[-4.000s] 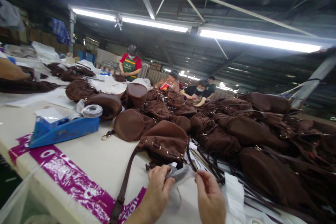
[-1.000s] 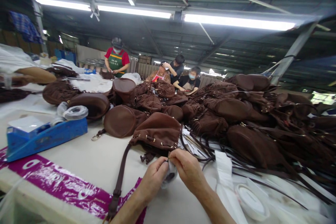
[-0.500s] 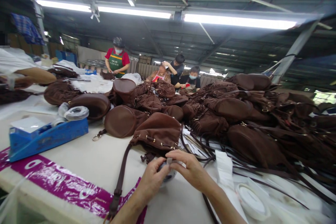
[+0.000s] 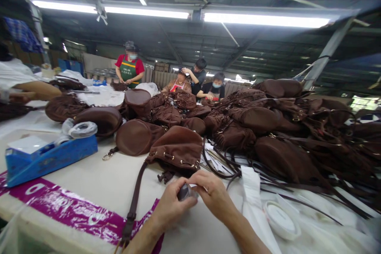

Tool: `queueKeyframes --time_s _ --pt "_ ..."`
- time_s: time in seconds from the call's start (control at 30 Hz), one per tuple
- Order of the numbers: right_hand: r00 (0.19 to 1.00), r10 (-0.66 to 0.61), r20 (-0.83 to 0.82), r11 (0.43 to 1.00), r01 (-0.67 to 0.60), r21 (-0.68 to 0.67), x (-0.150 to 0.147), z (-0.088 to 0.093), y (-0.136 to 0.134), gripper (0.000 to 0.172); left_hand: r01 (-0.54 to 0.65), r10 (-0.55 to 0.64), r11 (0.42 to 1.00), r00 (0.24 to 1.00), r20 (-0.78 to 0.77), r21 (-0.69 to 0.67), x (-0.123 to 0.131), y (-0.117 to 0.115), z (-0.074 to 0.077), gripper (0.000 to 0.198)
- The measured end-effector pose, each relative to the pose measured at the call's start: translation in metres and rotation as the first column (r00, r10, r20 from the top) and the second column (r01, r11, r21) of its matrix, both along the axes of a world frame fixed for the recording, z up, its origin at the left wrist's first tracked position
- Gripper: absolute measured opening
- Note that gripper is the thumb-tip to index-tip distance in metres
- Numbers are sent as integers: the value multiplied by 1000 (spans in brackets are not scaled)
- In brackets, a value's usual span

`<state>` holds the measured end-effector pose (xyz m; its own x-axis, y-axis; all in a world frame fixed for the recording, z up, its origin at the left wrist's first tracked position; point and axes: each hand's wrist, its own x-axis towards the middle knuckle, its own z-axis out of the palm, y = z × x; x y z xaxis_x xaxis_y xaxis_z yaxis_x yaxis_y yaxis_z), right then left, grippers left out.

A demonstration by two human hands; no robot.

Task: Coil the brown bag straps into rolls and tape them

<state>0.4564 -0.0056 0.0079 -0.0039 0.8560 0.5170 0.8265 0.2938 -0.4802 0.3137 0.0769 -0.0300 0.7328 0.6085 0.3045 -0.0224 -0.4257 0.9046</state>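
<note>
Low over the table in front of me, my left hand (image 4: 174, 202) is closed around a small grey, shiny bundle (image 4: 185, 192) that looks wrapped in clear film. What is inside it I cannot make out. My right hand (image 4: 212, 192) pinches a small pale piece at the bundle's upper right edge. Just beyond both hands lies a brown drawstring bag (image 4: 178, 147) with gold eyelets. Its dark strap (image 4: 137, 190) runs down the table to the left of my left forearm. A dark knotted cord end (image 4: 165, 176) rests near the left fingers.
Brown bags (image 4: 256, 121) are heaped across the back and right. On the left stands a blue tape dispenser (image 4: 50, 162) by a purple printed plastic sheet (image 4: 77, 206). A white roll (image 4: 281, 220) and white wrapping lie at right. Several co-workers (image 4: 130, 67) are behind the heap.
My hands have drawn slightly apart, and more of the grey bundle shows in the left one. The right fingers have shifted along its edge. The whole view has moved a little.
</note>
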Motion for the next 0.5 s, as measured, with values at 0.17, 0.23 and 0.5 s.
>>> queueKeyframes --time_s 0.17,0.23,0.5 --pt "947 -119 298 987 79 143 -7 5 -3 21 -95 102 985 994 -41 146 -6 -6 7 20" --pt "948 -146 282 982 105 158 -9 3 -2 23 -89 98 984 994 -55 152 -6 -6 10 19" --pt "948 -146 283 958 64 281 -7 -12 5 26 -11 7 998 998 -66 -59 4 3 1 20"
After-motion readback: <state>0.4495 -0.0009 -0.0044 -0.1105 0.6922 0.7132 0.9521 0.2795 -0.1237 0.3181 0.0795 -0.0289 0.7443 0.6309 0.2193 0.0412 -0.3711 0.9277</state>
